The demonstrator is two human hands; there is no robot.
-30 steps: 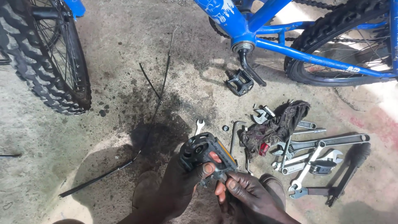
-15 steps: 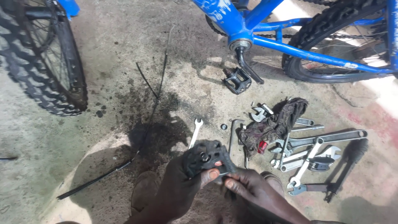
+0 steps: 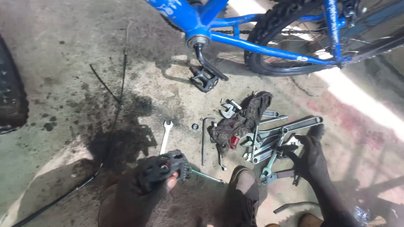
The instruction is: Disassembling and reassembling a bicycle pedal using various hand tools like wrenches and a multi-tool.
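Fingers (image 3: 170, 183) grip one pedal (image 3: 165, 167); right hand (image 3: 309, 155) on wrenches (image 3: 273, 141).

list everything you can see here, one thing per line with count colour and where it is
bicycle: one, blue frame, top of view, rear wheel at right
pedal on crank: one, black, hanging below the frame
loose pedal: one, black, in the left hand
spanner: one, silver, alone on the floor above the loose pedal
hex key: one, dark, right of the spanner
rag: one, dark and greasy, on the tool pile
wrench pile: several, silver, right of centre
cable: one, black, across the oil stain
front tyre: one, black, left edge
left hand: holding the loose pedal
right hand: fingers on the wrench pile
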